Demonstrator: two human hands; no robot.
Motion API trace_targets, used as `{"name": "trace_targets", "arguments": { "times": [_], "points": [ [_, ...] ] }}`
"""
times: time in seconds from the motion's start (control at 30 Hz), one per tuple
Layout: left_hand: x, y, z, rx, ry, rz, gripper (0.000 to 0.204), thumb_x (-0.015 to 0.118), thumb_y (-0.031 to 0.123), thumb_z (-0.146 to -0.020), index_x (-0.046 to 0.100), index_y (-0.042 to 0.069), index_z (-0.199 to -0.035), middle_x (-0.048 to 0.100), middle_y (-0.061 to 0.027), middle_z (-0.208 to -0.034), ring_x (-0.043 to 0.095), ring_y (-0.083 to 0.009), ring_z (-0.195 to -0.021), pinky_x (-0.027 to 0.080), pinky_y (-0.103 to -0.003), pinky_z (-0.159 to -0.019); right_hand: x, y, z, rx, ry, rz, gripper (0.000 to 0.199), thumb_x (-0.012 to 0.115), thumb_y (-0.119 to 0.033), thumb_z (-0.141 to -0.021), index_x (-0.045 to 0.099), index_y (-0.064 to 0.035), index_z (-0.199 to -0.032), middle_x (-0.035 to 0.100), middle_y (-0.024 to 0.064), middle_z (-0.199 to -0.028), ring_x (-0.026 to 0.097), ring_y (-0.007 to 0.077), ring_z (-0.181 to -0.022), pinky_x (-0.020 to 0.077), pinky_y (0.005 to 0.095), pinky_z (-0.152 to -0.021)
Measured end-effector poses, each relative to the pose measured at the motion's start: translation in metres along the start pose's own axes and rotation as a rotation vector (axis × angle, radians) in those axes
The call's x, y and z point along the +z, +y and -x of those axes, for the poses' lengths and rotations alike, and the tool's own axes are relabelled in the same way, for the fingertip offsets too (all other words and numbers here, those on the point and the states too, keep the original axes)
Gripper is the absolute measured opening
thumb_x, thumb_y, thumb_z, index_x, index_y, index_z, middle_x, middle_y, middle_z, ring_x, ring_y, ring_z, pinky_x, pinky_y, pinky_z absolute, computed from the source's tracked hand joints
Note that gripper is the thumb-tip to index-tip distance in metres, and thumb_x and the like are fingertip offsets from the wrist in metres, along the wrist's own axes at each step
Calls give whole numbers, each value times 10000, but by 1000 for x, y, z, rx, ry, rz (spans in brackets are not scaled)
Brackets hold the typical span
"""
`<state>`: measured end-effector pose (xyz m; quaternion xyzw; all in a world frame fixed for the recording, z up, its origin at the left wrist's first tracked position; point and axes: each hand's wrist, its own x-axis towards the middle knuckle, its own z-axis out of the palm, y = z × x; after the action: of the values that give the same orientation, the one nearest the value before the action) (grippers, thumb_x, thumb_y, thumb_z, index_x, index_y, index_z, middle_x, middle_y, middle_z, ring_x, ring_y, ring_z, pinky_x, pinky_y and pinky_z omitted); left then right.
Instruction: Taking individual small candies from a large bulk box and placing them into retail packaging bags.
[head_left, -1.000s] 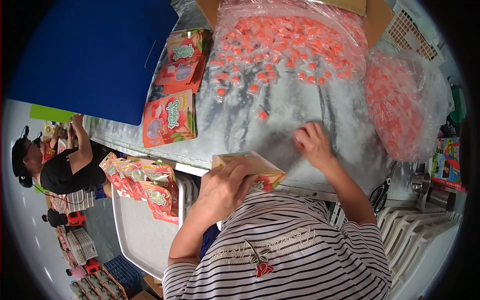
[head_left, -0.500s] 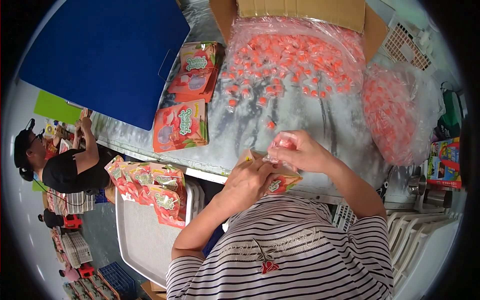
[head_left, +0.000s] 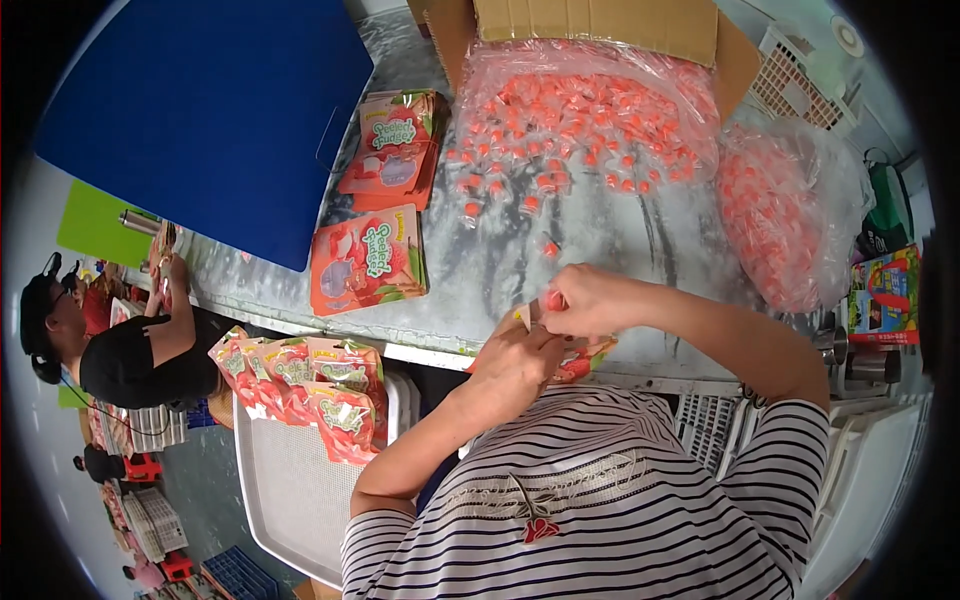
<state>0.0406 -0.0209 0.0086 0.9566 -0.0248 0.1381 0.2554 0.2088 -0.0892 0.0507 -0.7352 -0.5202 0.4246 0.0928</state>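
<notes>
The left hand [head_left: 515, 362] grips a pouch [head_left: 580, 362] at the table's near edge, fingers curled around it. Just above, the right hand [head_left: 590, 300] pinches what looks like a small orange candy [head_left: 553, 300] over the pouch's mouth. More loose candies [head_left: 520, 200] lie beyond both hands.

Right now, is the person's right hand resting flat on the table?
No, the right hand is raised, pinching a small orange candy over the pouch that the left hand holds.

The left hand [head_left: 515, 360] and right hand [head_left: 590, 300] covered most of the pouch [head_left: 578, 366] (only its lower corner showed); the cardboard box [head_left: 600, 25] was cut off above.
</notes>
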Motion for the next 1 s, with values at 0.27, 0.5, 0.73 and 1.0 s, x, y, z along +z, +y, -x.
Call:
{"name": "trace_targets", "arguments": {
  "times": [0.27, 0.5, 0.73, 1.0],
  "points": [
    [2, -1, -5, 19, 11, 145, 324, 636, 17, -717, 637, -4, -1040, 632, -123, -877, 598, -327, -793, 479, -421, -825, 2, 36, -22, 160, -242, -623, 253, 643, -209, -800, 610, 42, -799, 581, 39, -717, 554, 130, -660, 451, 290, -562],
    [6, -6, -8, -9, -4, 157, 284, 645, 45, -752, 648, 2, -1033, 602, -119, -845, 584, -321, -760, 476, -418, -742, 1, 52, -27, 161, -372, -939, 255, 609, -166, -843, 581, 72, -931, 596, 63, -865, 570, 136, -722, 460, 278, -613],
    [7, 5, -12, -5, 28, 99, 190, 671, 54, -754, 647, 4, -935, 577, -114, -808, 572, -301, -724, 465, -413, -719, 21, 50, -20, -70, -142, -271, 142, 580, -87, -797, 606, 23, -882, 609, 166, -737, 623, 252, -735, 487, 369, -680],
    [-6, 14, 8, -145, 3, 91, 267, 726, -10, -670, 654, -15, -928, 646, -147, -927, 624, -314, -907, 527, -381, -757, 15, 27, 16, -292, -88, -359, 337, 513, -275, -911, 583, 46, -984, 641, 199, -861, 624, 337, -810, 486, 415, -729]
  ]
}}
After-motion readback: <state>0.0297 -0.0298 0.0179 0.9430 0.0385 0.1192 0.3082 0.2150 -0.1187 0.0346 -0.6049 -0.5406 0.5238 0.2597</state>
